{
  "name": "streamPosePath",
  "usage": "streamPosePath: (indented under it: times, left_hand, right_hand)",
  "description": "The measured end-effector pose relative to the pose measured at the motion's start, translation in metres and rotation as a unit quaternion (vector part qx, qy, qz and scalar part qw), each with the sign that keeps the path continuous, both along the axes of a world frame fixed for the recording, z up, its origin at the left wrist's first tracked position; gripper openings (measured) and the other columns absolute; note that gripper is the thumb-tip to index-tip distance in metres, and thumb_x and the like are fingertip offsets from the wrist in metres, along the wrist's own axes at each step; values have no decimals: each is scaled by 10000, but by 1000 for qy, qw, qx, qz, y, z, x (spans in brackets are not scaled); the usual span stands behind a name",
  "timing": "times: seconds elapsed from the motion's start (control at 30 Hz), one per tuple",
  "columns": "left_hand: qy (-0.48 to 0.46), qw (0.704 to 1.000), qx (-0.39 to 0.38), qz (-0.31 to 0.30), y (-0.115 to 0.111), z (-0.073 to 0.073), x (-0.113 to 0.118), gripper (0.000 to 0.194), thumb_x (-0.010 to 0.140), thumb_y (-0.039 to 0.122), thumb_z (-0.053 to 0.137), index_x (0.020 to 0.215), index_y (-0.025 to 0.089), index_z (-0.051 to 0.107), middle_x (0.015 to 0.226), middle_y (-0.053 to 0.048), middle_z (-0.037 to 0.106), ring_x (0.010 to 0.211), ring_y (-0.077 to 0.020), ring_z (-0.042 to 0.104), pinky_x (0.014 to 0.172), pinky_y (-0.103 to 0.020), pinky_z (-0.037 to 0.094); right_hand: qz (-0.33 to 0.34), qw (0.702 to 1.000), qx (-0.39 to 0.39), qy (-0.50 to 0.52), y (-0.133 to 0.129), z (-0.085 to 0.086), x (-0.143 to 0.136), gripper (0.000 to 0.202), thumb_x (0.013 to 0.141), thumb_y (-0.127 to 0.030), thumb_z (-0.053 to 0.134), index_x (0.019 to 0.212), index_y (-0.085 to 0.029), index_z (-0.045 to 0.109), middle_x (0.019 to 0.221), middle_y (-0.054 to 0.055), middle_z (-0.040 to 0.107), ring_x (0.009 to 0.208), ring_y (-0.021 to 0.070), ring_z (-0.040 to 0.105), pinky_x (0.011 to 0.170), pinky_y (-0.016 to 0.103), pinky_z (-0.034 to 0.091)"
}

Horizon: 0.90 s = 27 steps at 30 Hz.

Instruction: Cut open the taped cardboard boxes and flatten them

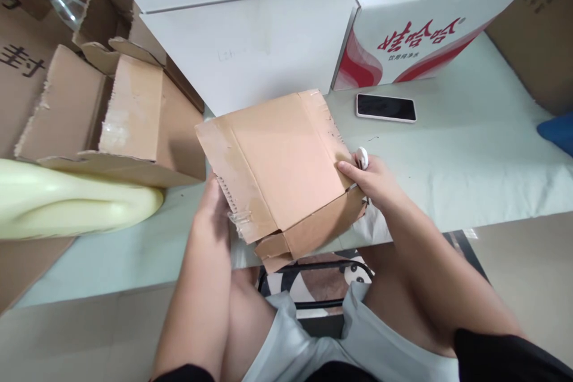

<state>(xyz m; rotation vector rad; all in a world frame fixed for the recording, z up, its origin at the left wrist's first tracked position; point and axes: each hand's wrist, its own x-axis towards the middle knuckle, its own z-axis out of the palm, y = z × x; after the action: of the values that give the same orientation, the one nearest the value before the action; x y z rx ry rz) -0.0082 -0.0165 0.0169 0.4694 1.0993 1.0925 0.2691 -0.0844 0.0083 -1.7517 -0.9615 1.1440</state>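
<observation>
A brown cardboard box (284, 164), unfolded into creased panels with torn, taped edges, is held tilted over the near edge of the table. My right hand (364, 176) grips its right side, the thumb lying on top and the other fingers beneath. Something small and white (362, 158) shows at that hand, too unclear to name. At the box's left edge is my left hand (217, 200), its fingers mostly hidden behind the cardboard. A narrow flap (324, 222) hangs from the side nearest me.
Open cardboard boxes (179, 131) stand on the left, with a clear plastic bottle (60, 0) behind and a pale yellow object (80, 200) in front. White cartons (250, 42) and a red-and-white carton (416, 42) line the back. A phone (386, 108) lies on the green tablecloth (483, 167).
</observation>
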Motion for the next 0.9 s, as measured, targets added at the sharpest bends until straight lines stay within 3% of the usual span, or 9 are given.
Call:
streamPosePath:
  times: [0.17,0.23,0.37,0.43,0.5,0.6,0.77,0.9]
  left_hand:
    - [-11,990,114,79,19,2,-9,318,789,497,736,808,183,687,789,-58,784,1042,-300,774,1022,-417,618]
    - [-17,983,160,85,23,2,-14,352,760,528,762,867,199,695,838,-47,799,1093,-303,764,1029,-426,612]
    - [26,984,175,21,19,3,-20,609,600,635,915,988,219,698,1001,-72,824,1190,-346,743,1013,-447,622]
    - [79,987,139,-34,15,3,-20,704,499,506,1004,1063,224,692,1070,-87,826,1165,-359,756,993,-449,633]
    - [123,986,103,-48,12,4,-19,753,443,326,1018,1112,227,687,1092,-84,829,1096,-358,780,948,-453,653]
    - [132,986,95,-16,15,4,-19,658,489,246,954,1090,207,690,1080,-83,829,1072,-359,786,940,-480,666]
    - [61,984,134,95,25,3,-20,379,694,123,793,1043,235,696,1035,16,833,1354,-296,667,1205,-495,535]
    - [0,982,103,158,29,-3,-19,220,861,75,660,1011,222,723,1006,34,834,1474,-257,574,1296,-471,446]
  right_hand:
    - [19,998,-21,52,-3,0,3,498,646,-634,875,798,-200,684,772,53,738,735,232,694,681,350,530]
    - [49,996,-33,67,-4,2,2,502,648,-631,879,813,-196,690,803,68,752,758,244,708,694,359,541]
    - [70,998,-4,-7,-2,6,-1,464,656,-585,847,879,-217,676,906,68,752,855,266,707,765,385,542]
    - [52,995,9,-88,-1,7,-4,434,640,-566,816,849,-229,639,894,56,716,865,267,680,776,392,519]
    - [48,990,4,-129,0,7,-5,433,645,-587,778,822,-234,601,846,39,674,823,251,645,754,384,487]
    - [52,991,-1,-126,-1,7,-3,428,708,-620,708,862,-236,598,779,12,641,746,218,595,704,361,441]
    - [-25,989,39,-142,-3,6,10,340,830,-573,594,865,-236,630,790,17,653,767,216,598,731,364,443]
    - [-60,986,64,-139,-2,2,13,332,823,-531,652,991,-246,682,905,26,701,792,206,601,711,348,449]
